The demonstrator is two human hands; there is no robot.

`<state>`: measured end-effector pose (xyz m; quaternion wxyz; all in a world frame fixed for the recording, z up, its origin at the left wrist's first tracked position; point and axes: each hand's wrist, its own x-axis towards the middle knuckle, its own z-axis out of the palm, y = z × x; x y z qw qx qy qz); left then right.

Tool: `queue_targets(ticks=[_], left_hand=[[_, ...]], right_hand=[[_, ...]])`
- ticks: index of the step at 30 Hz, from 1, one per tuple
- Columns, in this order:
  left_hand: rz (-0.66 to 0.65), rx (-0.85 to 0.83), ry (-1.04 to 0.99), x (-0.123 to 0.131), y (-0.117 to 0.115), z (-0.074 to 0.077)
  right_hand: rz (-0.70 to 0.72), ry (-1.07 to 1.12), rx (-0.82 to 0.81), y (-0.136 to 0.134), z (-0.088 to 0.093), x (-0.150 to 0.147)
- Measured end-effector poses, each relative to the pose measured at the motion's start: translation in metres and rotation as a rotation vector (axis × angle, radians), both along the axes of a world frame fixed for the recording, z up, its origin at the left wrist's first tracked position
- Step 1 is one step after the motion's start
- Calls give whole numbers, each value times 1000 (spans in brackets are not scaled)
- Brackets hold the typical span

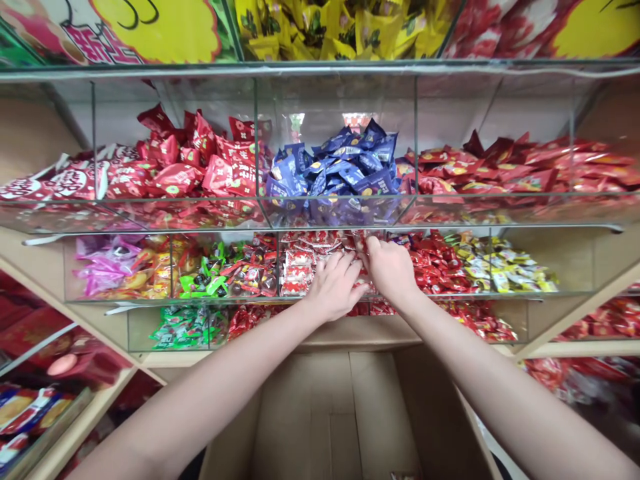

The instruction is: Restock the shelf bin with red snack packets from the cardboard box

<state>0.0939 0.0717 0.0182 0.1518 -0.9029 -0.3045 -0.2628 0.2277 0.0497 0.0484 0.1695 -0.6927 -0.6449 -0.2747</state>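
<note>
My left hand lies over the red-and-white wrapped sweets in the middle compartment of a lower shelf. Its fingers are stretched out and rest on the packets. Close beside it on the right, my right hand reaches into the same row with its fingers curled in a pinch. What those fingertips hold is too small and partly hidden to make out. Right of the hand lie red wrapped sweets.
An open cardboard box stands below my arms. Above the hands runs a clear shelf front holding blue packets and red packets. Green sweets and yellow-and-white sweets fill other compartments behind clear dividers.
</note>
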Motion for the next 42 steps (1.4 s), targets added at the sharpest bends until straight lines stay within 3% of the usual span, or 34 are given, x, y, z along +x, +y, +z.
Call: queue_targets(ticks=[8,14,18,25,33,42], left_hand=[[-7,-1,-2,0,6,9],[30,28,20,3,13,20],[44,34,31,9,16,26],[71,46,1,11,9,26],[75,129,41,3,10,25],[61,176,62,-9,28,28]], right_hand=[[-14,284,113,4,-4,1],[149,501,235,8,-4,4],[259,337,258,6,-7,10],[48,-114,79,6,2,12],[37,-144,-63,19,22,5],[-4,-124,-138,20,25,7]])
